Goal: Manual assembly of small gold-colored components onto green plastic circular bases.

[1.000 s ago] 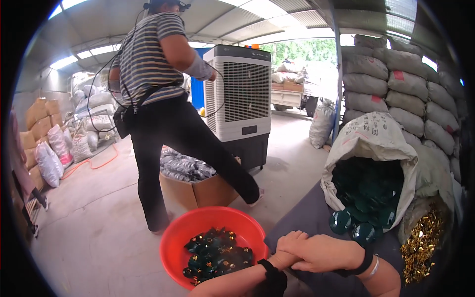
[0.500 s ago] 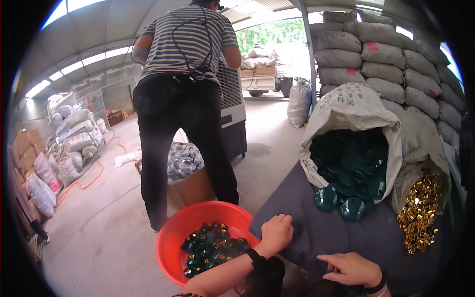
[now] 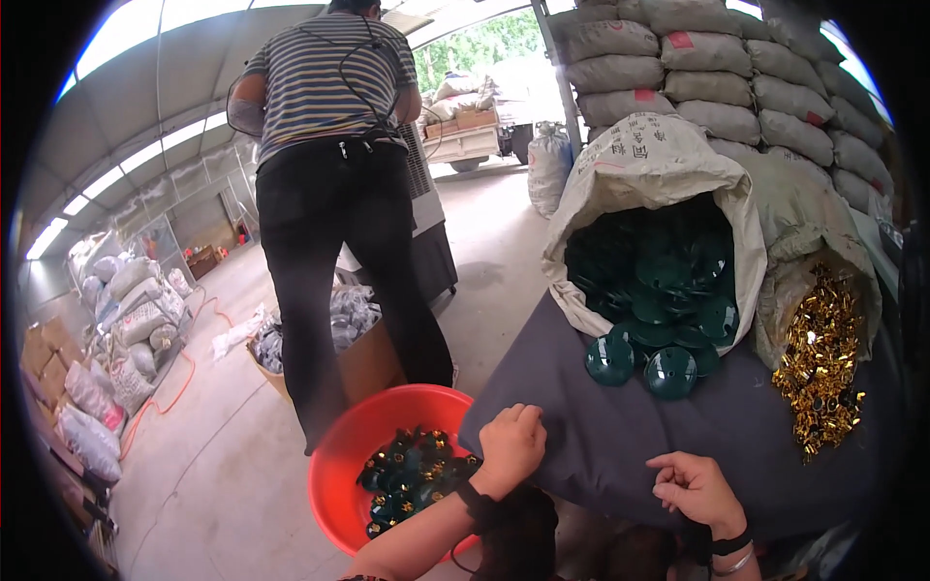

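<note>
My left hand (image 3: pixel 511 446) is closed at the left edge of a dark grey cloth (image 3: pixel 567 412), beside a red basin (image 3: pixel 334 445). Its curled fingers hide whatever they may hold. My right hand (image 3: pixel 696 492) hovers over the near part of the cloth, its index finger reaching out, slightly bent, and nothing visible in it. Beyond the hands, dark green glossy discs (image 3: pixel 668 281) spill from a white woven sack (image 3: pixel 620 160). To the right, small gold metal clips (image 3: pixel 823 358) pour out of another sack (image 3: pixel 804 208). Green discs with gold clips (image 3: pixel 407 474) lie inside the basin.
A person in a striped shirt (image 3: pixel 334 82) stands ahead, back turned, by a tall cooler (image 3: pixel 426 232). At their feet is a cardboard box (image 3: pixel 373 363) of clear-wrapped pieces. Stacked sacks (image 3: pixel 707 87) rise behind the cloth. An orange hose (image 3: pixel 174 395) crosses the floor at left.
The view has shifted, so the scene sits higher and farther left. My right hand has moved a little rightward over the cloth, its index finger more bent. My left hand stays at the cloth's edge.
</note>
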`<state>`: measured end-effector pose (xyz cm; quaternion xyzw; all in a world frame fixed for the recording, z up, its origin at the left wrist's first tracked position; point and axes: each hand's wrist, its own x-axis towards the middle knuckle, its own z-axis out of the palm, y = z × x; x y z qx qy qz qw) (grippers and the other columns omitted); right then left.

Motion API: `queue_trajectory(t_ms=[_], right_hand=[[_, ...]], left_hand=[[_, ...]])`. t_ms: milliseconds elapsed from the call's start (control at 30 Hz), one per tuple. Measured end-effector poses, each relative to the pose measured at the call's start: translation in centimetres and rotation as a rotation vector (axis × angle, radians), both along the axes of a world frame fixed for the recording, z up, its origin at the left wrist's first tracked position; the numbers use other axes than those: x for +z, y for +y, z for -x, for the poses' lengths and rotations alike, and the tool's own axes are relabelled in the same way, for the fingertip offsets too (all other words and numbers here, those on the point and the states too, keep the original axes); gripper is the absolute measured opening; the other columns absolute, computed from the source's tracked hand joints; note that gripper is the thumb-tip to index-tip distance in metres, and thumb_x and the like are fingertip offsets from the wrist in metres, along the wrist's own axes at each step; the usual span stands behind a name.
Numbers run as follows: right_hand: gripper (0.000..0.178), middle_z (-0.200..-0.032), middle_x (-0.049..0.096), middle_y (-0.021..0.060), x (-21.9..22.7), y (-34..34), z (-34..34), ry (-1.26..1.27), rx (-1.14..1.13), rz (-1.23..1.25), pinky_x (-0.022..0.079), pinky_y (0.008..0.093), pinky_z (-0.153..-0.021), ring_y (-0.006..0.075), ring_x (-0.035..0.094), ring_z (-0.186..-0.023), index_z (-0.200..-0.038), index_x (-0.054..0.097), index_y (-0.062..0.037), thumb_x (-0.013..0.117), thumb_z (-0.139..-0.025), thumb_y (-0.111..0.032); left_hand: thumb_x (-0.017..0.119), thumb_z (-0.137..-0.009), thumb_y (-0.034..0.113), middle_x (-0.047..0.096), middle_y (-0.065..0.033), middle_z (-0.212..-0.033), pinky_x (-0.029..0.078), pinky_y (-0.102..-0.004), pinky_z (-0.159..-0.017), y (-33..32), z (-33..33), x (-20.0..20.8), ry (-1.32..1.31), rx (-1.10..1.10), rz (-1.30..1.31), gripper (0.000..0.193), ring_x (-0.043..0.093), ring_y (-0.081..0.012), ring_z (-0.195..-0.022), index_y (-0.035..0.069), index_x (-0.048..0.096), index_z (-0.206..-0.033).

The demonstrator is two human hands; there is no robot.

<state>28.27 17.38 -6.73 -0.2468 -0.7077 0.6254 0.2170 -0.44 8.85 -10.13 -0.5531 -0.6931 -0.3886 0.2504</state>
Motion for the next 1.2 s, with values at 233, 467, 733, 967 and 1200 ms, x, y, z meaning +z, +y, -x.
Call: queue_trajectory(t_ms=[233,467,733,967,1200], right_hand=[[0.03,-0.069,0.059,0.0023,-0.7,0.6,2.6,0.072,0.051,-0.405,0.045,0.025,-0.057,0.0088,0.053,-0.058,-0.111,0.06,-0.0008,0.066,-0.082,-0.005],[0.029,-0.07,0.059,0.0015,-1.0,-0.3,0.7,0.055,-0.009,-0.476,0.045,0.025,-0.055,0.0085,0.054,-0.058,-0.111,0.061,-0.0014,0.066,-0.082,-0.004],[0.028,-0.074,0.059,-0.0016,-0.7,-1.3,-0.1,0.021,-0.011,-0.351,0.043,0.0203,-0.058,0.003,0.051,-0.062,-0.11,0.063,-0.0001,0.065,-0.083,-0.002],[0.028,-0.073,0.06,0.0004,-1.2,-0.4,-0.2,0.109,0.021,-0.275,0.045,0.0226,-0.056,0.006,0.054,-0.06,-0.112,0.06,-0.0011,0.065,-0.084,-0.004],[0.028,-0.074,0.06,0.0012,-1.4,0.0,-0.3,0.169,0.053,-0.32,0.047,0.023,-0.058,0.0075,0.055,-0.06,-0.112,0.061,-0.0013,0.064,-0.085,-0.003]], left_hand=[[0.062,-0.071,0.006,0.06,-0.0102,-0.074,0.049,-0.0425,-0.061,-0.5,1.7,0.2,0.029,0.016,0.006,0.009,0.061,-0.0306,-0.069,0.008,0.061,-0.08],[0.06,-0.073,0.003,0.063,-0.0123,-0.074,0.05,-0.0411,-0.061,0.8,0.4,0.4,0.002,-0.04,0.004,0.006,0.063,-0.0329,-0.069,0.006,0.062,-0.078],[0.061,-0.075,0.006,0.062,-0.0085,-0.073,0.049,-0.0416,-0.059,-0.1,0.8,-0.2,0.033,-0.023,0.036,0.004,0.063,-0.0293,-0.068,0.008,0.063,-0.079],[0.06,-0.075,0.006,0.062,-0.0085,-0.072,0.048,-0.0419,-0.059,0.5,1.0,-0.1,0.029,-0.013,0.042,0.005,0.062,-0.0296,-0.068,0.008,0.063,-0.079],[0.06,-0.075,0.002,0.063,-0.0102,-0.072,0.048,-0.0385,-0.056,0.6,0.7,0.3,0.019,-0.019,0.05,0.005,0.062,-0.0304,-0.064,0.006,0.063,-0.078]])
